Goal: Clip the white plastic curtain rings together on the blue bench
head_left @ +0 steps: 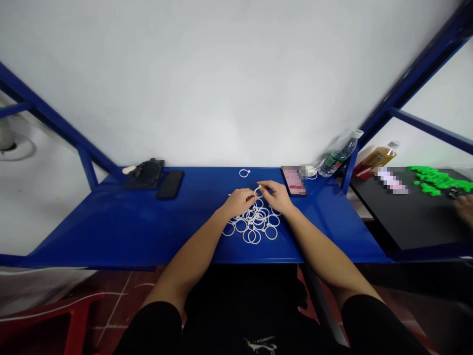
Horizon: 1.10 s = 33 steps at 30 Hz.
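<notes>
Between my two hands is a white plastic ring (257, 192) with a small tab. My left hand (239, 201) pinches its left side, fingers bent together. On the other side, my right hand (275, 195) grips the ring near its tab with thumb and fingers. Below both hands lies a loose pile of white rings (254, 222) on the blue table (148, 231), some overlapping and partly hidden by the hands. One more white ring (244, 173) lies apart, beyond my hands near the wall.
A black phone (170, 185) and a dark plastic bag (148, 175) lie at the left. On the right are a lit phone (293, 181), a white cable (311, 171) and a water bottle (340, 155). Green pieces (436, 180) and another person's hand (465, 208) are at the neighbouring black table (402, 222).
</notes>
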{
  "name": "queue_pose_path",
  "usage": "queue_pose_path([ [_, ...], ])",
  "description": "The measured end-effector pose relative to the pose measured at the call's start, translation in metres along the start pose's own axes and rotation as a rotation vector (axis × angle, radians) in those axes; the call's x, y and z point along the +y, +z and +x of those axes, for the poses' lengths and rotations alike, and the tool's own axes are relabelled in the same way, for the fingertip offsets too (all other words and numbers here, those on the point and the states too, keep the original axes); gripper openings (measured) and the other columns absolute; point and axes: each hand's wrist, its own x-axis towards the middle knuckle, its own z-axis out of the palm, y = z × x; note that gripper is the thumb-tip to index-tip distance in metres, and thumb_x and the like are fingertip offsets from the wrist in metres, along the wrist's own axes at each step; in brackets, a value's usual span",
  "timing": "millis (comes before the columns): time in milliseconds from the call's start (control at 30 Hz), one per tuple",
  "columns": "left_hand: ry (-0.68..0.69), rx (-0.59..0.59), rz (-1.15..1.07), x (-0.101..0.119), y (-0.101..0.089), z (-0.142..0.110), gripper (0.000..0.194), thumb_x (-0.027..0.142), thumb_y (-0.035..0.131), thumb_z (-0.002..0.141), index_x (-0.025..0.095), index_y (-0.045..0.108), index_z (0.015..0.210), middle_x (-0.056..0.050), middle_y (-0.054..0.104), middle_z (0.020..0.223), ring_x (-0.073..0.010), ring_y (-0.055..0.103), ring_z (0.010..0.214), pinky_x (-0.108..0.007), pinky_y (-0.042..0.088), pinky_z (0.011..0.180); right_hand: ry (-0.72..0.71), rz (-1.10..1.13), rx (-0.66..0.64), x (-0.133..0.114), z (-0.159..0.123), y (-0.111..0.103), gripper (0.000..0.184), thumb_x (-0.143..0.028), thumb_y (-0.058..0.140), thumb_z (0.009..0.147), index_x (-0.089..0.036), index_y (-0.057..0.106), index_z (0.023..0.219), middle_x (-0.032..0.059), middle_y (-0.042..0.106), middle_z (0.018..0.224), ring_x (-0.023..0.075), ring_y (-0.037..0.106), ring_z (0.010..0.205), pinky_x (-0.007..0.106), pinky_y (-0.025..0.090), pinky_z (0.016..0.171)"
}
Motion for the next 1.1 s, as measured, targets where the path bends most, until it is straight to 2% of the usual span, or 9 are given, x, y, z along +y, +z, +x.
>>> queue_pose_path([
  [267, -0.016, 0.112, -0.158, 0.009, -0.006, -0.001, 0.023, 0.032, 0.055, 0.103, 0.02, 0.074, 0.098, -0.005, 0.071, 0.096, -0.0177, 0.067, 0.088, -0.033, 0.053, 0.085, 0.151, 0.211, 0.123, -0.001, 0.001, -0.002, 0.011, -0.024, 0.065, 0.081, -0.02, 0.073, 0.087, 0.0038, 0.076, 0.082, 0.0195, 0.07, 0.074, 0.032, 0.056, 0.071],
  [400, 0.04, 0.1, -0.204, 0.014, -0.01, 0.0, 0.023, 0.032, 0.056, 0.102, 0.02, 0.075, 0.1, -0.008, 0.07, 0.102, -0.0196, 0.067, 0.097, -0.035, 0.054, 0.091, 0.183, 0.376, 0.086, 0.002, 0.004, -0.004, 0.005, -0.022, 0.062, 0.076, -0.021, 0.067, 0.074, 0.0024, 0.074, 0.076, 0.0187, 0.068, 0.07, 0.031, 0.055, 0.068],
  [567, -0.046, 0.062, -0.297, 0.024, -0.014, 0.0, 0.026, 0.036, 0.056, 0.101, 0.02, 0.075, 0.093, -0.004, 0.067, 0.088, -0.016, 0.064, 0.08, -0.03, 0.053, 0.078, 0.201, 0.479, 0.033, 0.004, 0.005, -0.002, 0.019, -0.018, 0.051, 0.081, -0.021, 0.07, 0.085, 0.0002, 0.071, 0.069, 0.0169, 0.067, 0.065, 0.031, 0.056, 0.066],
  [667, -0.157, 0.096, -0.386, 0.02, -0.016, -0.001, 0.028, 0.04, 0.056, 0.1, 0.019, 0.074, 0.097, -0.001, 0.068, 0.08, -0.0136, 0.06, 0.068, -0.026, 0.05, 0.066, 0.146, 0.315, 0.034, 0.005, 0.004, 0.001, 0.035, -0.019, 0.052, 0.088, -0.021, 0.07, 0.118, 0.0043, 0.078, 0.095, 0.017, 0.069, 0.073, 0.033, 0.057, 0.072],
  [733, -0.217, 0.173, -0.398, 0.01, -0.019, -0.001, 0.03, 0.043, 0.056, 0.099, 0.019, 0.074, 0.102, 0.0, 0.068, 0.075, -0.0133, 0.06, 0.063, -0.026, 0.049, 0.062, 0.055, 0.111, -0.04, 0.006, 0.003, 0.001, 0.042, -0.02, 0.06, 0.088, -0.022, 0.067, 0.13, 0.0073, 0.077, 0.109, 0.0192, 0.07, 0.081, 0.037, 0.057, 0.079],
  [833, -0.241, 0.32, -0.301, -0.011, -0.026, -0.001, 0.03, 0.044, 0.058, 0.098, 0.019, 0.075, 0.1, -0.001, 0.071, 0.077, -0.0151, 0.064, 0.068, -0.027, 0.051, 0.066, -0.117, -0.107, -0.274, 0.008, 0.003, -0.001, 0.032, -0.018, 0.067, 0.087, -0.022, 0.075, 0.118, 0.0076, 0.079, 0.109, 0.0236, 0.071, 0.093, 0.042, 0.054, 0.09],
  [900, -0.257, 0.349, -0.174, -0.024, -0.029, 0.0, 0.029, 0.042, 0.059, 0.098, 0.02, 0.077, 0.094, -0.002, 0.073, 0.078, -0.0164, 0.066, 0.07, -0.028, 0.052, 0.069, -0.189, -0.168, -0.381, 0.008, 0.003, -0.002, 0.026, -0.016, 0.066, 0.089, -0.022, 0.077, 0.112, 0.0067, 0.08, 0.108, 0.0238, 0.072, 0.098, 0.042, 0.052, 0.095],
  [1000, -0.319, 0.345, 0.002, -0.041, -0.03, 0.003, 0.02, 0.033, 0.067, 0.093, 0.02, 0.079, 0.102, -0.006, 0.079, 0.097, -0.0182, 0.068, 0.073, -0.032, 0.055, 0.076, -0.219, -0.235, -0.435, 0.01, 0.003, 0.0, 0.022, -0.017, 0.066, 0.092, -0.022, 0.078, 0.109, 0.0065, 0.079, 0.108, 0.0224, 0.071, 0.098, 0.039, 0.049, 0.094],
  [1100, -0.397, 0.325, 0.063, -0.05, -0.028, 0.005, 0.035, 0.032, 0.074, 0.089, 0.019, 0.076, 0.121, -0.011, 0.077, 0.12, -0.0187, 0.069, 0.074, -0.035, 0.057, 0.082, -0.227, -0.26, -0.457, 0.011, 0.004, 0.0, 0.016, -0.017, 0.065, 0.094, -0.022, 0.079, 0.1, 0.0057, 0.079, 0.103, 0.0208, 0.07, 0.093, 0.036, 0.047, 0.09],
])
